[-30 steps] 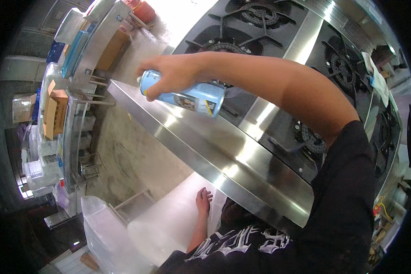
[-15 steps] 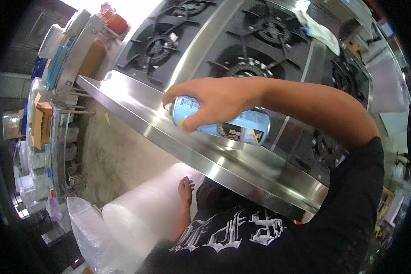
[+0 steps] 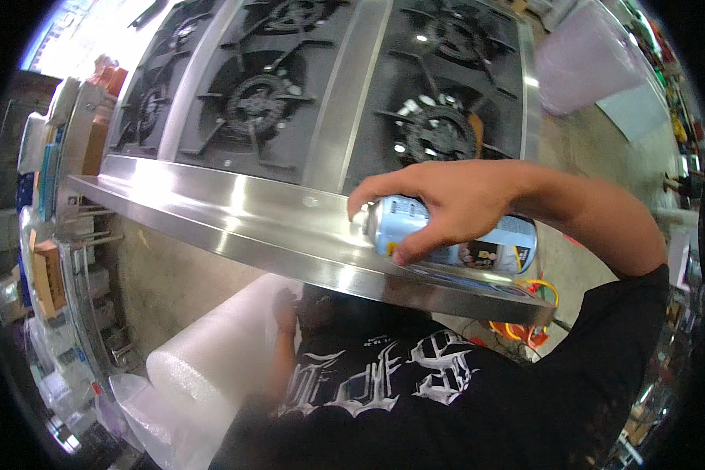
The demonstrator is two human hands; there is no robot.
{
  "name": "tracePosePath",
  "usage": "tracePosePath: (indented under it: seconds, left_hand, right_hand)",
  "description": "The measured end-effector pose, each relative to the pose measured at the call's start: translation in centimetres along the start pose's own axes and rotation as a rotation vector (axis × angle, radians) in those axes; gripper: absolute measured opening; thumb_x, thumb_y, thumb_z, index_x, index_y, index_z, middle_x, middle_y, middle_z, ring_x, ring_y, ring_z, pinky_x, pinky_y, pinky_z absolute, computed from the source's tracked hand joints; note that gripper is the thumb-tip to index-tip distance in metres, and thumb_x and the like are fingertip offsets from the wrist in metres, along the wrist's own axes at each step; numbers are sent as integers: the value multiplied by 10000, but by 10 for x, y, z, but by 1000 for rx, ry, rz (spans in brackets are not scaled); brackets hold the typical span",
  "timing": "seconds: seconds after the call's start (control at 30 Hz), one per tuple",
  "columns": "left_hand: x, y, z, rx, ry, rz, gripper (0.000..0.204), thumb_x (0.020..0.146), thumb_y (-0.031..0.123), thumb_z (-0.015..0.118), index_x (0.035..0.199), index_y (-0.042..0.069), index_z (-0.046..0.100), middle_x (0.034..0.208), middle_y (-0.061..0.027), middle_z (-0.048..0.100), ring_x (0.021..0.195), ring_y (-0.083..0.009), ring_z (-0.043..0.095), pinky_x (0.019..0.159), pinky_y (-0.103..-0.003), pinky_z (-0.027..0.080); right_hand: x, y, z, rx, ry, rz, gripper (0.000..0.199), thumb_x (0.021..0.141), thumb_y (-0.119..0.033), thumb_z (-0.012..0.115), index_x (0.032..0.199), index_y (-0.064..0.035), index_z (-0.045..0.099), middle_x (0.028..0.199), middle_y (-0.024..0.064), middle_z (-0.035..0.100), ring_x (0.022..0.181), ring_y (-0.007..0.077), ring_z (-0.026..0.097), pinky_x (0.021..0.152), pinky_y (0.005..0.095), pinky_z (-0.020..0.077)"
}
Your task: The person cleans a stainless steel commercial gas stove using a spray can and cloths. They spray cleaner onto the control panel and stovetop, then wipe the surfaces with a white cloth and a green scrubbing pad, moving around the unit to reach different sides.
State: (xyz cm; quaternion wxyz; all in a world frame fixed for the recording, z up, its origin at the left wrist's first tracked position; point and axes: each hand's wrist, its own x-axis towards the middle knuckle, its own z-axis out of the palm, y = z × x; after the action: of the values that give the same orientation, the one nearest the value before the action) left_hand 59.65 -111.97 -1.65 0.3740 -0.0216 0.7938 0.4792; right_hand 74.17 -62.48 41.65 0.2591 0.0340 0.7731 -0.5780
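Gripping a spray can sideways over the stove's front ledge.

Head view: right hand [image 3: 454,205] wrapped shut around a pale blue spray can [image 3: 478,239], forefinger stretched onto the nozzle end at the can's left tip. Long axis running left to right, roughly along the steel front ledge [image 3: 235,215] of the gas stove [image 3: 329,86], nozzle facing left over bare ledge. Can directly beneath the palm, just above the ledge near its right end; contact with the steel not clear. Left hand [image 3: 283,313] low, blurred, beside a bubble-wrap roll [image 3: 211,352] under the ledge, well apart from the can; grip impossible to tell. Right hand far nearer to the can.
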Motion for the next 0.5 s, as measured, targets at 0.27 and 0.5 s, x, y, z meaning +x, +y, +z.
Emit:
tracePosePath:
  seconds: [0.27, 0.5]
  left_hand:
    - [17, -4, 4, 105, -90, 132, 395, 1074, 378, 479, 1228, 36, 602, 1032, -151, 699, 792, -220, 675, 650, -329, 530]
    - [29, 27, 18, 102, -120, 18, 346, 1054, 339, 509, 1190, 32, 594, 1024, -152, 695, 822, -230, 684, 701, -334, 564]
  right_hand:
    - [-142, 33, 36, 100, 35, 174, 662, 826, -244, 797, 1413, -120, 516, 1158, 106, 693, 969, 207, 677, 844, 362, 530]
    - [-233, 34, 72, 60, 350, 262, 671, 768, -241, 813, 1364, -76, 552, 1226, 128, 670, 1108, 245, 654, 954, 366, 506]
